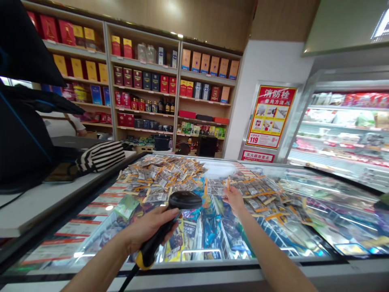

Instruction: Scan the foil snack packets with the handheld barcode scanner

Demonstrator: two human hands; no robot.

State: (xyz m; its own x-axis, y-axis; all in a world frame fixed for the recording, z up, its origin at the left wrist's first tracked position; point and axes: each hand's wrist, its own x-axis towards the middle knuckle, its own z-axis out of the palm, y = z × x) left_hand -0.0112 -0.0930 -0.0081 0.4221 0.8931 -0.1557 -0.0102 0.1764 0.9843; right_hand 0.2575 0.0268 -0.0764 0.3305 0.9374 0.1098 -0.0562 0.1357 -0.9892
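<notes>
In my left hand is a black barcode scanner with a yellow end on its handle and a cord running down. Its head points forward and to the right. My right hand pinches the edge of a small clear packet with orange strips, its printed label turned up towards the scanner. Beyond the scanner lies a loose heap of similar packets on the freezer's glass top. Another pile of packets, partly in overlapping rows, lies to the right of my right hand.
Below the glass lid, the chest freezer holds bagged goods in wire baskets. A white counter with a striped pouch stands at the left. Shelves of boxes line the back, and a lit chiller stands at the right.
</notes>
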